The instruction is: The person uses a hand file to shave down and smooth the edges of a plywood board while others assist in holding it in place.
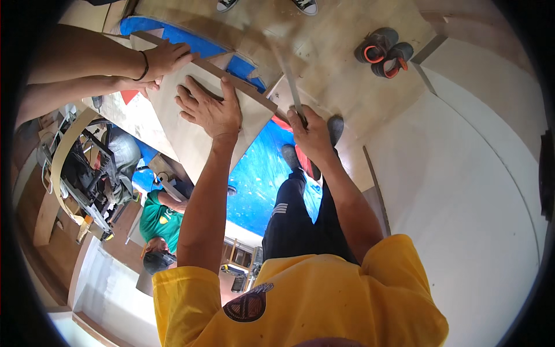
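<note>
My left hand (211,107) lies flat with spread fingers on a pale wooden board (191,141), close to its brown edge strip (237,84). In my right hand (312,132) is the lower end of a long, narrow, flat grey tool (293,87), with the fingers closed round it. It points up and away, just past the strip's right end. Motion smears its far part, so I cannot tell whether it is a file or a blade. Another person's hands (167,61) rest at the board's far left, one on the edge strip.
Blue plastic sheeting (257,179) covers the floor under the board. A pair of dark shoes (384,53) sits at the upper right, near a white wall panel (462,191). A cluttered machine frame (87,173) stands at left, near a person in a green shirt (159,218).
</note>
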Demonstrator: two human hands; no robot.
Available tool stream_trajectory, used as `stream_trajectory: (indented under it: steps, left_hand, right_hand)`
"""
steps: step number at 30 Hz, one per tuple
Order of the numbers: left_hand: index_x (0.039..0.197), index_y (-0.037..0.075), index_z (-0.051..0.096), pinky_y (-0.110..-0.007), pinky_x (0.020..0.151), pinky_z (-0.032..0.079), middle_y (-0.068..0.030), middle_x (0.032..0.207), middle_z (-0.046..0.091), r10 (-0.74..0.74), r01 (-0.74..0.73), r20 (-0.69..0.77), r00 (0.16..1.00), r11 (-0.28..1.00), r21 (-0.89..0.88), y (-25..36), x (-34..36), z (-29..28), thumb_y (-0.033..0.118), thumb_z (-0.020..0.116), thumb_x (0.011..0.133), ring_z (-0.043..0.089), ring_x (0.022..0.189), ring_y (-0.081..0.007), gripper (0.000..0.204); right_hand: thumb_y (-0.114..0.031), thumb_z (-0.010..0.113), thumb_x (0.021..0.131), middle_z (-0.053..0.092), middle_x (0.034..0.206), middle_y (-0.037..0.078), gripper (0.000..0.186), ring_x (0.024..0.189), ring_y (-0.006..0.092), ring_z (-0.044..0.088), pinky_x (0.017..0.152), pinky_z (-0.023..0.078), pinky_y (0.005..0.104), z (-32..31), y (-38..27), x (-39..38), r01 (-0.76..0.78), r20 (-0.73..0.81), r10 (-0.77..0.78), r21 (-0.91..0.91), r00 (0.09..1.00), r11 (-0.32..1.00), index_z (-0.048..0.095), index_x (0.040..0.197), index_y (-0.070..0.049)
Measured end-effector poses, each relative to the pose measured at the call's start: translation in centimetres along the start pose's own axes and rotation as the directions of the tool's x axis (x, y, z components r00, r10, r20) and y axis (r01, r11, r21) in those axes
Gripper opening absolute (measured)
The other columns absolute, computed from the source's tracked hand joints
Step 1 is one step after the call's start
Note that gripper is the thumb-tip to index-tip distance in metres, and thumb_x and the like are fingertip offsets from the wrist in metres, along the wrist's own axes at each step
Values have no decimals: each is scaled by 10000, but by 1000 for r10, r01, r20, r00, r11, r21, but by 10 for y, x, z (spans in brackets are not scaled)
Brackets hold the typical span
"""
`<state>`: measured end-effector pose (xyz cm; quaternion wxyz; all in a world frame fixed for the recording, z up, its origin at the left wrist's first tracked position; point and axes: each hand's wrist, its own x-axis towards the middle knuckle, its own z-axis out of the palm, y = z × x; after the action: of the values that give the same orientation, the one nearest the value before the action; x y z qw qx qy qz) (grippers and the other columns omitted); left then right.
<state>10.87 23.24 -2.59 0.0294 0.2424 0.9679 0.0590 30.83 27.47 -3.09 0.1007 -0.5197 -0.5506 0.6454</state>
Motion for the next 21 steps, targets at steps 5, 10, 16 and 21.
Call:
stream_trajectory:
  steps: [5,10,16,21]
  left_hand:
    - [1518,21,297,-623,1153,106,-288,1561,229,6,-6,-9,1000,1000,-23,5,1,-1,617,525,895,151,1459,-463,892]
    - [1510,12,305,-618,1148,105,-298,1547,247,7,-8,-13,1000,1000,-30,4,0,-3,613,530,894,158,1452,-464,890]
    - [1503,-1,311,-620,1132,125,-300,1528,271,49,-52,-49,998,998,-47,1,1,-3,622,531,889,175,1433,-480,902]
    - [1473,-16,345,-643,1121,121,-300,1519,279,80,-88,-87,993,992,-93,-3,2,3,643,541,871,184,1430,-477,914]
  right_hand:
    - [-210,675,934,566,620,132,219,509,228,485,526,420,352,25,-21,1,95,-75,-91,43,993,995,622,895,-1]
    - [-135,704,917,482,565,10,232,533,61,420,482,359,281,47,-20,-3,220,-303,-210,1,930,975,579,764,-13]
    - [-128,713,877,559,623,154,214,510,224,521,511,422,359,38,-34,-3,179,-274,-189,-63,943,982,567,777,-8]
    - [-257,629,945,506,603,64,260,573,127,477,542,408,310,9,-23,-1,79,-123,-69,76,990,994,635,922,3]
